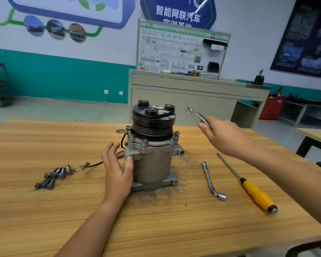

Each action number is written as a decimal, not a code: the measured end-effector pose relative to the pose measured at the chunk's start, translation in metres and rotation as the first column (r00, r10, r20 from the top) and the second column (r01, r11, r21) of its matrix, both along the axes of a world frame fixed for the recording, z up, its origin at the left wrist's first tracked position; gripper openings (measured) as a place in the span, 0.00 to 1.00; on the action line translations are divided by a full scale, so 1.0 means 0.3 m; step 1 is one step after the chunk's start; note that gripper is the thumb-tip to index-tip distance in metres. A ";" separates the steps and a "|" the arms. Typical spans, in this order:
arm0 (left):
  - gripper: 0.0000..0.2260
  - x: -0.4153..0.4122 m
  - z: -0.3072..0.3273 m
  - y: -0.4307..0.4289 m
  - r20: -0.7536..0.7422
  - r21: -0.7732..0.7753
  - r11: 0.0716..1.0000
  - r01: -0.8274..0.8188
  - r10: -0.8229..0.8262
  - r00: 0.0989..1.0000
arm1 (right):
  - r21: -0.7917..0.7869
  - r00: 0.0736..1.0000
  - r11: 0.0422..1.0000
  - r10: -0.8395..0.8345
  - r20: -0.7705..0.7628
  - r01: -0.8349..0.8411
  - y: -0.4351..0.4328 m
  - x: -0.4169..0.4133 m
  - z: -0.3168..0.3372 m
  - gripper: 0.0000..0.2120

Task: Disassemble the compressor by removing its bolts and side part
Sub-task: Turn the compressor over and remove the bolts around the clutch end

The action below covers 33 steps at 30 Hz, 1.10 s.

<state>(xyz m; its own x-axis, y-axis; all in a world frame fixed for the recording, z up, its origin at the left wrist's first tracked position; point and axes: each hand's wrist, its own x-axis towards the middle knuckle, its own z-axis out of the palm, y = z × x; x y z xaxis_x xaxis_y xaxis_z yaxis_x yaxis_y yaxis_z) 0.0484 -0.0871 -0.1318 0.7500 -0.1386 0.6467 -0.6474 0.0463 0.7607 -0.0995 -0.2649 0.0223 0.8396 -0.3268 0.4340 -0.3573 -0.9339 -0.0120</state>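
Note:
The grey compressor [152,160] stands upright in the middle of the wooden table [156,225], its black pulley [153,117] on top. Bolts still sit around its upper flange [157,145]. My left hand [117,171] rests against the compressor's left side, thumb on the housing and fingers straight. My right hand [223,135] is raised to the right of the pulley and grips a silver ring spanner [195,114], whose head points up and left. Several removed bolts [53,176] lie in a loose pile on the table to the left.
An L-shaped socket wrench [212,180] and a yellow-handled screwdriver [252,188] lie on the table to the right of the compressor. A black wire with a connector [85,165] trails left from the compressor. Dark grit surrounds its base. A grey training bench [193,89] stands behind the table.

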 end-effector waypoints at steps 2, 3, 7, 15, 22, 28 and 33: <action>0.34 -0.005 0.001 0.000 -0.002 -0.001 1.000 -0.006 0.006 1.000 | -0.019 0.992 1.000 0.001 -0.129 -0.004 0.036 -0.022 0.001 0.12; 0.34 -0.007 0.003 0.001 -0.011 -0.002 1.000 -0.002 0.002 1.000 | -0.016 0.984 1.000 -0.001 -0.179 -0.002 0.049 -0.025 -0.001 0.13; 0.36 -0.012 0.007 0.009 -0.053 -0.019 1.000 0.015 -0.016 0.998 | -0.017 0.967 1.000 -0.018 -0.256 0.014 0.067 -0.004 -0.022 0.17; 0.36 -0.012 0.007 0.012 -0.079 -0.009 1.000 0.021 -0.022 0.997 | -0.343 0.929 0.939 -0.144 -0.341 0.020 0.087 0.052 -0.004 0.12; 0.34 -0.011 0.009 0.003 -0.043 -0.012 1.000 0.004 -0.005 0.999 | -0.488 0.847 0.868 -0.189 -0.497 -0.092 0.111 0.059 0.086 0.13; 0.34 -0.010 0.006 0.003 -0.060 -0.006 1.000 0.004 -0.005 0.998 | -0.577 0.859 0.812 -0.233 -0.456 -0.086 0.111 0.051 0.066 0.11; 0.33 -0.009 0.007 -0.005 -0.031 0.006 1.000 -0.005 0.005 0.999 | -0.651 0.870 0.754 -0.257 -0.421 -0.092 0.110 0.050 0.043 0.13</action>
<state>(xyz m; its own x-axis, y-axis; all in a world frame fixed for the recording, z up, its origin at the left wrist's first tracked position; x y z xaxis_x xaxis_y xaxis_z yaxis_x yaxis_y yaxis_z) 0.0457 -0.0887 -0.1298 0.7707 -0.1382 0.6221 -0.6234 0.0389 0.7809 -0.0844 -0.2319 0.0353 0.9706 -0.2002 0.1338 -0.2312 -0.6193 0.7504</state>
